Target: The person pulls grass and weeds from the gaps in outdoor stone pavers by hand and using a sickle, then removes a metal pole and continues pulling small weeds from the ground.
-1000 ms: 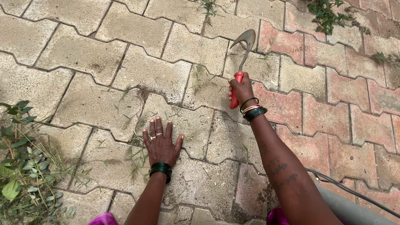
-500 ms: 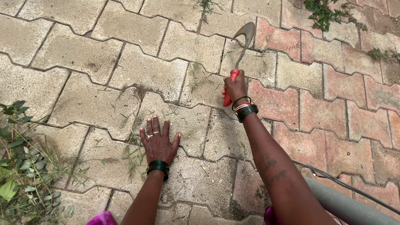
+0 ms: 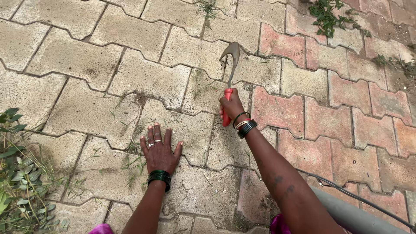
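The weeding hoe (image 3: 231, 71) lies out ahead of you, its curved metal blade tip down on the paving blocks (image 3: 78, 60), red handle angled back toward you. It looks stiff and fairly light, top-heavy at the blade, so grip low on the handle. Your right hand (image 3: 232, 107) is wrapped tight round that handle; your left hand (image 3: 159, 149) rests flat, fingers spread, among loose grass cuttings (image 3: 132, 162)

We pressed our left hand (image 3: 159, 149) flat, palm down, fingers spread, rings on two fingers, its arm straight. Our right hand (image 3: 232, 107) was closed in a fist, bangles on its wrist, forearm stretched forward.
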